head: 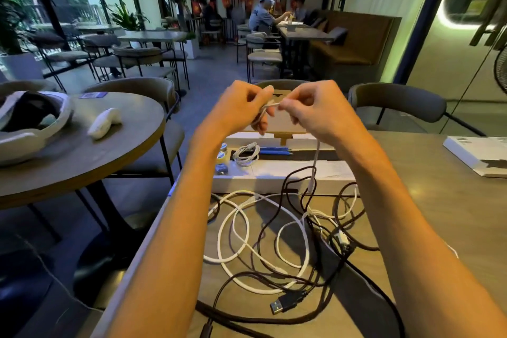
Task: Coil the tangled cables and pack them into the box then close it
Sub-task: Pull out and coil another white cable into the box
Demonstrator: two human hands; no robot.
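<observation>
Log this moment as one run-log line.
stage: coiling | left hand: grips white cable | right hand: pinches same cable | box: open, one coiled cable inside | tangled cables: on table

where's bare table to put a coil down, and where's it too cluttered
Bare table lies right of the cables, up to the white packet at the far right. Inside the box, the pale stretch right of the coil looks free. It is crowded directly in front of the box.

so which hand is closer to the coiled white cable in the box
Left. The left hand is raised almost straight above the coiled white cable in the box; the right hand is raised off to its right.
</observation>
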